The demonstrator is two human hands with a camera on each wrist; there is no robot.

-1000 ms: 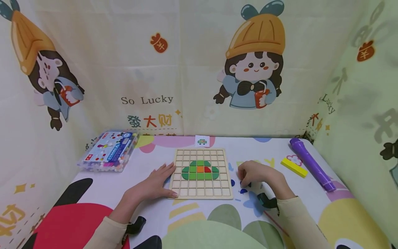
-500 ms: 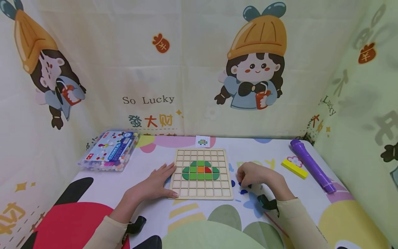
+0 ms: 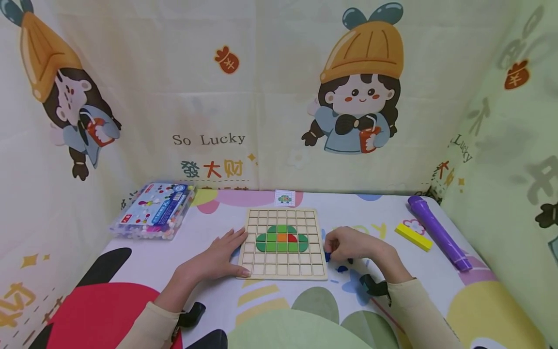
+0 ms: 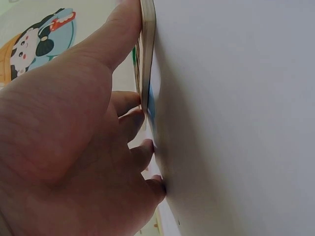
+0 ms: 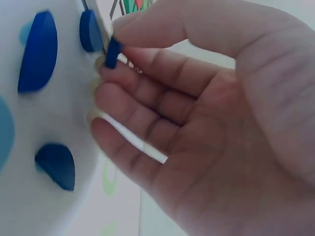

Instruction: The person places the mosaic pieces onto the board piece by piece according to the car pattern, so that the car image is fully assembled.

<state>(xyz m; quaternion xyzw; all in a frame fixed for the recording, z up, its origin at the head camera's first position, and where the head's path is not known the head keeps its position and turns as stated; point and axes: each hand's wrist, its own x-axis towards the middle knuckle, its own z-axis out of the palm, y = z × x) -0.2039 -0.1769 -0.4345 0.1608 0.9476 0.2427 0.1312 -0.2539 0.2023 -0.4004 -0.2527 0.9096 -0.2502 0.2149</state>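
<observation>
A wooden grid board (image 3: 283, 269) lies on the table, with green, orange and red pieces (image 3: 282, 238) forming a shape in its middle cells. My left hand (image 3: 215, 257) rests at its left side, thumb on the near corner and fingers spread along the edge, as the left wrist view (image 4: 74, 132) also shows. Beside the right edge, my right hand (image 3: 355, 244) pinches a small blue piece (image 5: 113, 53) between thumb and forefinger. Several other blue pieces lie close by, including a half-round one (image 5: 39, 51) and a wedge-shaped one (image 5: 58, 164).
Behind the board lies a small picture card (image 3: 285, 198). A clear box of beads (image 3: 152, 211) is at the back left. On the right are a yellow bar (image 3: 413, 236) and a purple tube (image 3: 438, 231). Printed cloth hangs behind and at both sides.
My right hand has moved slightly left, toward the board's right edge. The left hand stays in place on the board.
</observation>
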